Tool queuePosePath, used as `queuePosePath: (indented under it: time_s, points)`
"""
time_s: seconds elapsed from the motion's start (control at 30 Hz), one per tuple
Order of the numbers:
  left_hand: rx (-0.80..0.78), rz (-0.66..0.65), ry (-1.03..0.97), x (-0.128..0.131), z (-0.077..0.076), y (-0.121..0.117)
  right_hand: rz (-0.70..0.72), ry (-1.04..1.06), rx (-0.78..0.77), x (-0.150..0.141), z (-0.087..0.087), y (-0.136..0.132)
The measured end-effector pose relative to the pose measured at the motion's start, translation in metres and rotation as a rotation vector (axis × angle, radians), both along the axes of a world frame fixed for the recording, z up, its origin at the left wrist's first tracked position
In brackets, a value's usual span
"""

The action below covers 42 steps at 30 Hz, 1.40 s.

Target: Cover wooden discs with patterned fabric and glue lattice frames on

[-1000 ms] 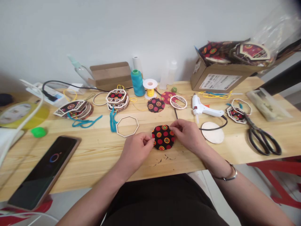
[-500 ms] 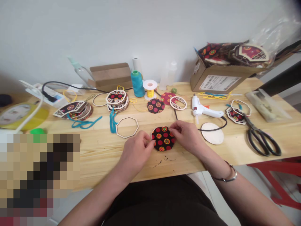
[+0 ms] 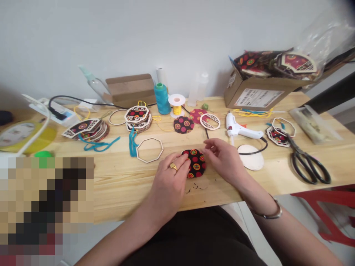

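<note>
A round black fabric piece with red and yellow dots [image 3: 197,162] lies near the front of the wooden table [image 3: 116,173]. My left hand [image 3: 170,177], a gold ring on one finger, rests palm down over its left half with the fingers stretched onto it. Just right of the piece my right hand [image 3: 223,159] hovers, fingers loosely curled and apart, holding nothing. An empty wooden octagon frame [image 3: 150,149] lies to the left of my hands.
A white glue gun [image 3: 240,129] with a black cord, a plain wooden disc [image 3: 253,159] and black scissors [image 3: 307,162] lie to the right. Thread spools [image 3: 162,98], stacked patterned pieces [image 3: 138,116] and a cardboard box [image 3: 260,90] stand behind.
My left hand slid right and flattened onto the fabric piece. My right hand let go of its right edge and lifted slightly away.
</note>
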State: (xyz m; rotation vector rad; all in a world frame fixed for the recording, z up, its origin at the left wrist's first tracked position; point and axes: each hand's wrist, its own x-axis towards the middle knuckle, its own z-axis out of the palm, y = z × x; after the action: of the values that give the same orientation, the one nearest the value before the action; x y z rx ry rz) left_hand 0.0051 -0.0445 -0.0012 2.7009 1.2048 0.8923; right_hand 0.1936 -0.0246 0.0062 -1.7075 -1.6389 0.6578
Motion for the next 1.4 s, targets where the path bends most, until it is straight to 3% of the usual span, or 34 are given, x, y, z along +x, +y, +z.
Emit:
queuePosePath:
  time_s: [0.13,0.33,0.63,1.4]
  points:
    - [0.02,-0.004,0.002,-0.001,0.003,-0.005,-0.064,-0.043,0.234,0.005,0.003,-0.02]
    - [-0.004,0.078,0.023,0.007,0.0,-0.008,0.229,-0.138,0.394,-0.003,-0.011,-0.039]
    - [-0.039,0.132,0.028,0.009,-0.004,-0.007,0.325,-0.264,0.382,-0.01,-0.018,-0.033]
    - [-0.064,0.175,0.051,0.008,-0.006,-0.008,0.341,-0.28,0.385,-0.012,-0.018,-0.028]
